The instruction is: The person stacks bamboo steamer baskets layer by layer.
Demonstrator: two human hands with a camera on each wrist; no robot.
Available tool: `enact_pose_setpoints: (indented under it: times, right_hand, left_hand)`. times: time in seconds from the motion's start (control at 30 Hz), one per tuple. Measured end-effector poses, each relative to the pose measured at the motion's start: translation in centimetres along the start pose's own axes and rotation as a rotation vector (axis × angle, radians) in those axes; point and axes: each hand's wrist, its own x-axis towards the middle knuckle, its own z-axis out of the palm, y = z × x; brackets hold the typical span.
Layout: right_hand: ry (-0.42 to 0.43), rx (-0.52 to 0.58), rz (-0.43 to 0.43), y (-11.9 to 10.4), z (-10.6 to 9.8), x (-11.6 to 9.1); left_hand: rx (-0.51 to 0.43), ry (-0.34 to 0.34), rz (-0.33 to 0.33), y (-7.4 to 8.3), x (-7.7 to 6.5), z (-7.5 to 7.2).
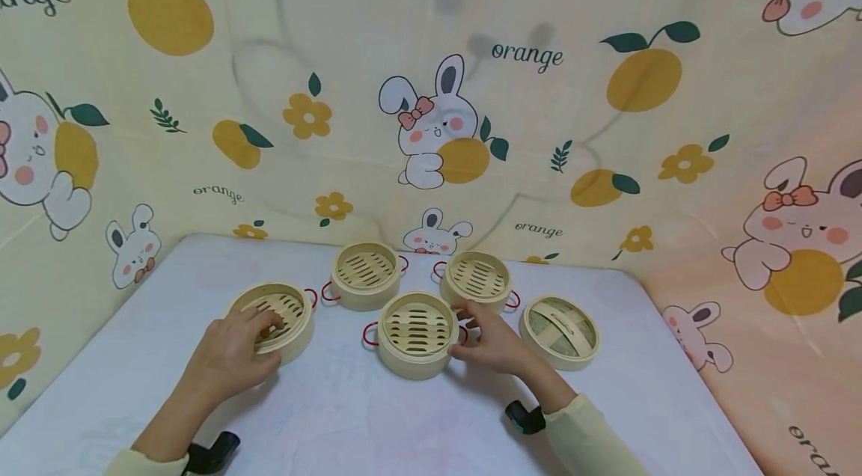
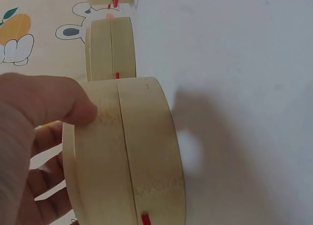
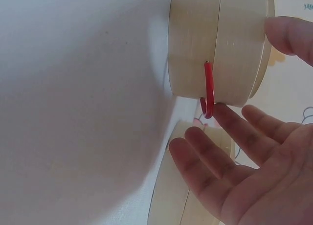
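Observation:
On the left, a round bamboo steamer basket point(image 1: 301, 337) with a slatted base and red side loops stands on the table. My left hand point(image 1: 232, 352) grips its near rim, thumb point(image 2: 80, 107) against the outer wall and fingers bent over the inside. A second bamboo steamer basket point(image 1: 412, 367) stands in the middle. My right hand point(image 1: 497, 343) is at its right side with fingers spread and loosely extended. In the right wrist view, the right thumb point(image 3: 289, 35) lies at the rim, and the fingertips are beside the red loop point(image 3: 209, 88).
Behind stand two more slatted baskets, one at back left point(image 1: 367, 298) and one at back right point(image 1: 480, 274). A round woven steamer lid point(image 1: 560, 322) with a strap handle lies to the right. The white table point(image 1: 364, 435) meets a patterned cloth point(image 1: 377, 27) at the back.

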Motion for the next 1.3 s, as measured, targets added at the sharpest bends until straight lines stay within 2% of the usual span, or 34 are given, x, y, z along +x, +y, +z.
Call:
enact_pose_setpoints:
  times: [0.17, 0.47, 0.8, 1.1, 1.3]
  right_hand:
    - [-0.003, -0.008, 0.005, 0.03, 0.01, -0.05]
    - [-0.009, -0.006, 0.002, 0.24, 0.04, -0.15]
    - [-0.011, 0.003, -0.004, 0.27, 0.05, -0.16]
    - [-0.006, -0.002, -0.007, 0.22, -0.04, -0.06]
    - [-0.007, -0.002, -0.011, 0.00, -0.11, 0.05]
  left_hand:
    - [-0.001, 0.000, 0.004, 0.12, -0.04, 0.05]
    - [-0.014, -0.050, 0.002, 0.26, -0.02, -0.11]
    - [0.011, -0.075, 0.030, -0.03, -0.10, -0.15]
    - [0.000, -0.069, 0.067, -0.41, -0.11, -0.25]
    - [0.000, -0.105, 0.054, -0.60, 0.12, -0.42]
